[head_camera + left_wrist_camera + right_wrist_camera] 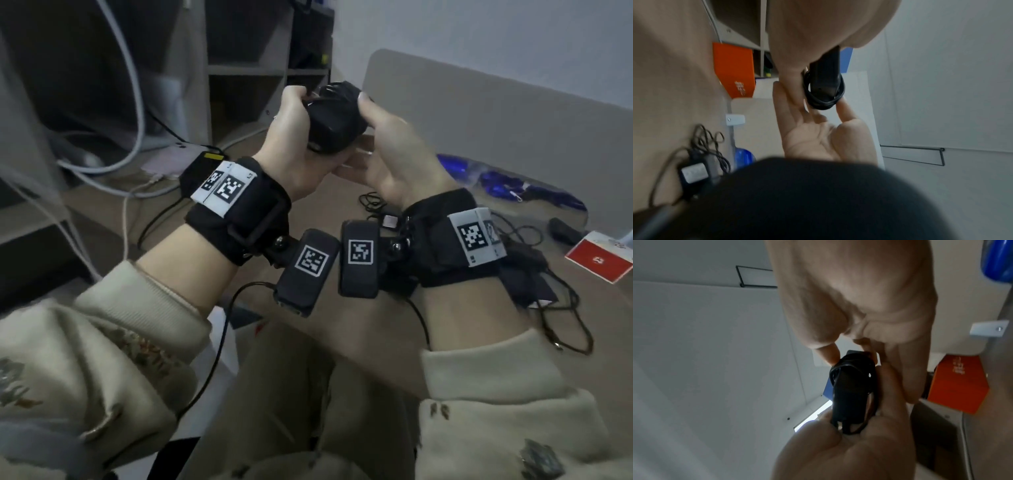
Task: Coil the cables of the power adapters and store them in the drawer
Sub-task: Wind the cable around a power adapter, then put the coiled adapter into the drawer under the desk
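Two hands sharing one wrapped adapter above the desk

Both hands are holding a black power adapter (334,120) up over the desk (325,212), with its cable (826,99) wound in loops around the brick. In the head view the left hand (294,137) is gripping the adapter's left side, fingers curled over the top edge. The right hand (387,150) is meeting it from the right, thumb pressing the upper corner and fingers reaching under the adapter toward the left palm.

The head view is showing the adapter only as a dark lump between the hands. The left wrist view is revealing the cable loops circling the brick's end, with the right thumb tip touching the loops and the right fingers lying fairly straight beside them. The right wrist view is showing the left hand clamped around the brick's far end and the coils running along its length.

Right of the adapter in hand, more black adapters with loose tangled cables (534,270) are lying on the desk; the left wrist view is catching one with a pale label (694,173). Left of it sits a black brick with a yellow sticker (202,168). An orange box (733,69) shows only in the wrist views, and the head view's red card (597,262) is lying on the desk farther right.
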`<state>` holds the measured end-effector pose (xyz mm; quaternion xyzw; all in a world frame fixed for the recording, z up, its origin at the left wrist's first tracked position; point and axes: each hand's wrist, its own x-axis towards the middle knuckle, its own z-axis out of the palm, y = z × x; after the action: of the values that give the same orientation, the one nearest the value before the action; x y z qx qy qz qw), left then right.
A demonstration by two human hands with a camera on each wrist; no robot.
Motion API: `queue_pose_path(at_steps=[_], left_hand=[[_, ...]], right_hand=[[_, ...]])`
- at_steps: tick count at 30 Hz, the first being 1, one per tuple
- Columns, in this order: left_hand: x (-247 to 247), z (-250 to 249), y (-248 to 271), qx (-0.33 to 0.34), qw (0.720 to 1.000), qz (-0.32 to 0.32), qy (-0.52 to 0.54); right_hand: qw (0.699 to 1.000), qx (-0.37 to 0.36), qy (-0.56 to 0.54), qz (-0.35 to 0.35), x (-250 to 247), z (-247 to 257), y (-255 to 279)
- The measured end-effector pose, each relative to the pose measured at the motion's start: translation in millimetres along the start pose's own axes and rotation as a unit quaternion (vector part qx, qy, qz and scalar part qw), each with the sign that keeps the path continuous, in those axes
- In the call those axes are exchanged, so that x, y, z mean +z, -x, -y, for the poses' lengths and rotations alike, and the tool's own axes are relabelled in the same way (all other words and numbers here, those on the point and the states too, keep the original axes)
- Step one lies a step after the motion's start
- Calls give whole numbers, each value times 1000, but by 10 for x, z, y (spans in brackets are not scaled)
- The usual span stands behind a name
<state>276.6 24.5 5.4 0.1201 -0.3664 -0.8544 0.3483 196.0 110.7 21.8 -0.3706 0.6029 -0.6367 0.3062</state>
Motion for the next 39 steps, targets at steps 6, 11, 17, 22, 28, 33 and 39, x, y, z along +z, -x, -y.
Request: queue_pose_path(at_steps=[6,11,17,22,28,33,39], left_hand=[[-711,-423,463,66,993,-70,-71],[-1280,-683,862,126,981,-147,-30],[-1800,-975,1227,178,956,-235,2],[-2227,-1125,1463,197,931,-308,4],[-2606,-1217,1625,210,911,-356,5],[-2914,-1322,1709,202,892,-404,-18],[-3165,-1677,1817,241,861,-448,2]], right_hand=[[993,33,-38,111,867,-157,-41],[976,64,-44,203,1596,-301,-1],[957,70,-21,282,2302,-432,94],[941,97,-6,325,2790,-570,148],[913,98,29,396,3244,-812,81],[905,95,42,412,3612,-946,-55],[900,136,18,414,4080,-1060,-297]])
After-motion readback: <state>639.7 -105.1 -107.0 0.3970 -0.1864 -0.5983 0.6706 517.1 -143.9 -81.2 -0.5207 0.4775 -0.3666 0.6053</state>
